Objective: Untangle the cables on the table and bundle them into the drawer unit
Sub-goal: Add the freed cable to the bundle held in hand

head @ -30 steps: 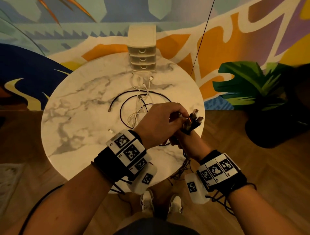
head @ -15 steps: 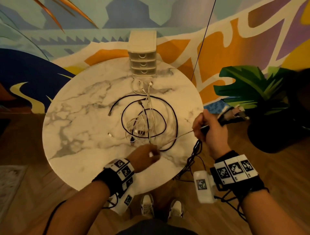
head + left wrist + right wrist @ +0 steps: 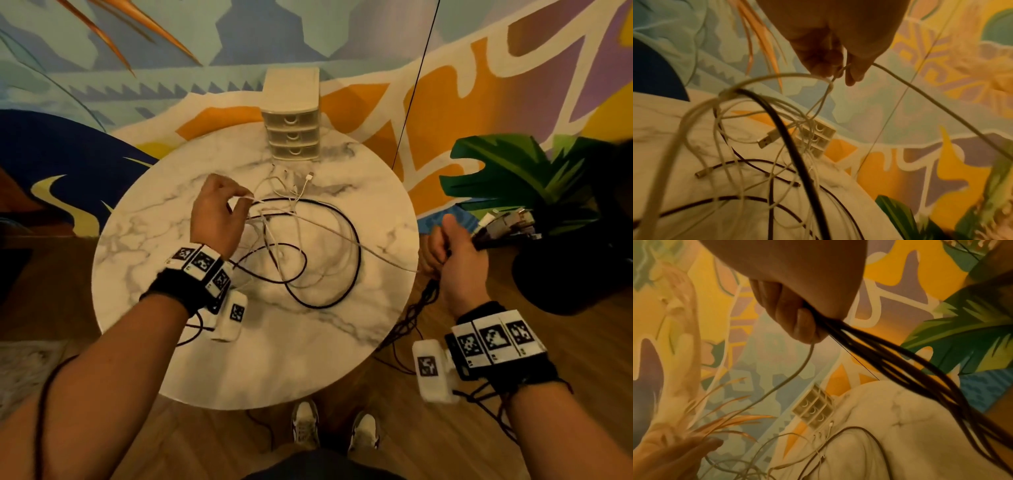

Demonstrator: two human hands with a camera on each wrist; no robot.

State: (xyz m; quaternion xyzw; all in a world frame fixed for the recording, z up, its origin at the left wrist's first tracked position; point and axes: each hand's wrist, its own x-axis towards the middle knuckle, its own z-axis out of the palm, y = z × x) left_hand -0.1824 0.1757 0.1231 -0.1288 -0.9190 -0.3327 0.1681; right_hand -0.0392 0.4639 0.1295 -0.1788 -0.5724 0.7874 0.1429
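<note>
A tangle of white and black cables [image 3: 301, 246] lies on the round marble table [image 3: 308, 359]. My left hand [image 3: 236, 205] is raised over the tangle and pinches a white cable [image 3: 920, 97] between thumb and fingertips [image 3: 822, 69]. That cable runs taut across the table to my right hand [image 3: 448, 246], off the table's right edge. The right hand grips it together with a bundle of black cables [image 3: 900, 356]; their plug ends [image 3: 507, 222] stick out past the fist. The cream drawer unit [image 3: 293, 116] stands at the table's far edge, all three drawers closed.
A dark pot with a green leafy plant [image 3: 534, 192] stands on the floor right of the table. Black cables [image 3: 411, 318] hang from my right hand down to the wooden floor. My shoes [image 3: 334, 425] are under the near table edge. A painted wall is behind.
My left hand moved from the near table edge up and away to the tangle's far left, lifting the white cable. The right hand stayed off the right edge with its bundle.
</note>
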